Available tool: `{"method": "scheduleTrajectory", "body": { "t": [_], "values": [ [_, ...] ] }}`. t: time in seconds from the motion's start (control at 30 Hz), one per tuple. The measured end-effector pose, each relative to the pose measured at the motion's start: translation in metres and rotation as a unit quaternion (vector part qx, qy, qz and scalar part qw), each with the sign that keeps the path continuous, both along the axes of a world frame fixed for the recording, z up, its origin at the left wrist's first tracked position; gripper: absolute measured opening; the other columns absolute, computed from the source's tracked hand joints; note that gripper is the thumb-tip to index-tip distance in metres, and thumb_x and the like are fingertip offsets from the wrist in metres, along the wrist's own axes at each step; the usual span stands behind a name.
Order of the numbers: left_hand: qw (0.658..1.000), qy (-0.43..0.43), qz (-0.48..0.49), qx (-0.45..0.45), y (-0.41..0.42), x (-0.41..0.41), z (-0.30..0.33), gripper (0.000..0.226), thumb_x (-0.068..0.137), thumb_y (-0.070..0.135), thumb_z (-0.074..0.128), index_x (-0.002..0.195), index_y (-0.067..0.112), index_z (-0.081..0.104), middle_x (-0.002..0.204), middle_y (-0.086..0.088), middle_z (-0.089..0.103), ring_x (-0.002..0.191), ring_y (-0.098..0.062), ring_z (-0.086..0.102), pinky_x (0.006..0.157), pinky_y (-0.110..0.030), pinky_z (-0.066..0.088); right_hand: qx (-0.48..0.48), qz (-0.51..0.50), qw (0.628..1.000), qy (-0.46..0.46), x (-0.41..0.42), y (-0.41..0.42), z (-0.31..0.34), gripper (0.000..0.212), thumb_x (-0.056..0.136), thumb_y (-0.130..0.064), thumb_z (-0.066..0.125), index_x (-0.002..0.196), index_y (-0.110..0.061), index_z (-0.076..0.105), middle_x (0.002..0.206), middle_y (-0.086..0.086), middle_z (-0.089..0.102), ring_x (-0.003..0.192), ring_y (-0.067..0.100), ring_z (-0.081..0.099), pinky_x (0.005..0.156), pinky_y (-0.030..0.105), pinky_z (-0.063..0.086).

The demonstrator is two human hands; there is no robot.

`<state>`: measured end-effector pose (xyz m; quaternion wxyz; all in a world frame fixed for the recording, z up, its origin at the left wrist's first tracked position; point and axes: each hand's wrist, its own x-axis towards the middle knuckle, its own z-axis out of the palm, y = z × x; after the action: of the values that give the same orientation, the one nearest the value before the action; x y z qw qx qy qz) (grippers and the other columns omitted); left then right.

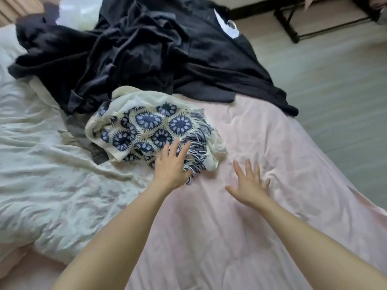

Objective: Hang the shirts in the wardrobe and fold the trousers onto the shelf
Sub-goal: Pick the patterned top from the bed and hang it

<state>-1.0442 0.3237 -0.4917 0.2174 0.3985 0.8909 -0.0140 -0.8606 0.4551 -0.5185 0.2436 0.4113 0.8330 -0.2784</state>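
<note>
Several garments lay heaped on the pink quilted bed cover [240, 227]: a cream top with blue crocheted medallions and fringe [150, 130] nearest, crumpled dark navy clothes [136, 53] behind. Left hand [170, 166], fingers straight, rested on its fringe, likely to gather it; right hand [250, 185] hovered beside, splayed, holding nothing.

Single view. The head camera sits above the near end of the bed [240, 237] and faces forward and steeply down along it. The wide-angle lens bends straight lines toward the frame edges. Both forearms enter from the bottom edge, close to the lens. The clothes pile [146, 51] lies farther off, in the upper half. The floor [335, 91] occupies the upper right. No second view overlaps this one.
</note>
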Motion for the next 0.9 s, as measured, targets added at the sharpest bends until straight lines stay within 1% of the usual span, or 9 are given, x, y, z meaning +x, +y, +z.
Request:
{"method": "scheduleTrajectory", "body": {
  "t": [0.17,0.33,0.43,0.5,0.6,0.67,0.7,0.8,0.9],
  "values": [
    [0.998,-0.013,-0.022,-0.061,0.044,-0.020,-0.051,0.105,0.077,0.050,0.066,0.144,0.041,-0.014,0.154,-0.006,-0.025,0.141,-0.034,-0.018,0.111,-0.058,0.008,-0.017,0.049,0.998,-0.018,0.000,0.012,-0.055,0.097,0.077,-0.061,0.055,0.144,-0.041,-0.012,0.151,-0.003,-0.031,0.138,0.026,-0.029,0.104,0.068,-0.003],
    [0.999,0.021,0.026,0.029,0.058,-0.016,-0.049,0.056,0.082,0.001,0.046,0.135,0.019,0.041,0.142,-0.010,0.040,0.128,-0.033,0.034,0.092,-0.043,0.039,-0.063,0.049,0.997,-0.022,-0.001,0.024,-0.055,0.092,0.079,-0.054,0.056,0.144,-0.044,-0.008,0.153,-0.005,-0.026,0.140,0.024,-0.027,0.104,0.068,-0.003],
    [0.981,-0.096,0.132,0.107,0.060,-0.010,-0.030,0.055,0.080,-0.002,0.043,0.132,0.015,0.045,0.124,-0.010,0.058,0.108,-0.030,0.053,0.076,-0.032,0.040,-0.103,0.004,0.995,0.017,-0.004,0.034,-0.034,0.069,0.089,-0.039,0.051,0.147,-0.037,0.014,0.157,-0.003,-0.010,0.144,0.021,-0.014,0.109,0.060,0.001],
    [0.948,-0.220,0.181,0.140,0.055,0.006,-0.016,0.056,0.080,-0.005,0.040,0.132,0.014,0.045,0.126,-0.012,0.056,0.104,-0.025,0.054,0.077,-0.030,0.043,-0.130,-0.100,0.978,0.128,-0.003,0.037,-0.018,0.042,0.096,-0.026,0.045,0.137,-0.017,0.042,0.151,0.010,0.027,0.140,0.021,0.020,0.108,0.037,0.019],
    [0.895,-0.356,0.173,0.206,0.033,0.050,0.006,0.047,0.075,-0.013,0.041,0.112,0.013,0.055,0.111,-0.014,0.062,0.092,-0.025,0.059,0.074,-0.038,0.049,-0.285,-0.380,0.839,0.267,0.014,0.033,0.019,0.027,0.099,-0.030,0.040,0.108,-0.011,0.058,0.105,0.012,0.061,0.097,0.021,0.056,0.074,0.027,0.041],
    [0.889,-0.382,0.144,0.209,0.009,0.088,0.025,0.044,0.074,-0.011,0.050,0.110,0.013,0.057,0.108,-0.007,0.063,0.096,-0.025,0.057,0.077,-0.037,0.048,-0.430,-0.480,0.711,0.281,0.032,0.020,0.048,0.039,0.094,-0.047,0.042,0.112,-0.017,0.058,0.098,0.008,0.065,0.086,0.023,0.061,0.071,0.033,0.048],
    [0.895,-0.379,0.116,0.206,-0.002,0.106,0.032,0.043,0.073,-0.006,0.053,0.110,0.013,0.058,0.109,0.000,0.062,0.099,-0.020,0.055,0.078,-0.033,0.045,-0.463,-0.487,0.688,0.274,0.040,0.013,0.059,0.043,0.091,-0.051,0.043,0.111,-0.016,0.059,0.096,0.009,0.068,0.085,0.027,0.062,0.073,0.038,0.050],
    [0.900,-0.382,0.049,0.203,-0.030,0.159,0.063,0.042,0.075,-0.003,0.056,0.115,0.011,0.059,0.110,0.001,0.063,0.103,-0.015,0.057,0.086,-0.028,0.044,-0.458,-0.421,0.750,0.226,0.069,-0.023,0.093,0.023,0.092,-0.027,0.054,0.100,-0.007,0.062,0.092,0.015,0.068,0.085,0.029,0.063,0.082,0.043,0.050],
    [0.875,-0.411,0.037,0.252,-0.053,0.197,0.099,0.028,0.076,0.004,0.062,0.100,0.018,0.057,0.086,0.011,0.060,0.080,-0.008,0.055,0.069,-0.024,0.042,-0.364,-0.429,0.809,0.172,0.106,-0.062,0.118,0.013,0.087,0.004,0.050,0.094,0.002,0.060,0.091,0.022,0.063,0.081,0.030,0.060,0.082,0.045,0.048]
  ]
}}
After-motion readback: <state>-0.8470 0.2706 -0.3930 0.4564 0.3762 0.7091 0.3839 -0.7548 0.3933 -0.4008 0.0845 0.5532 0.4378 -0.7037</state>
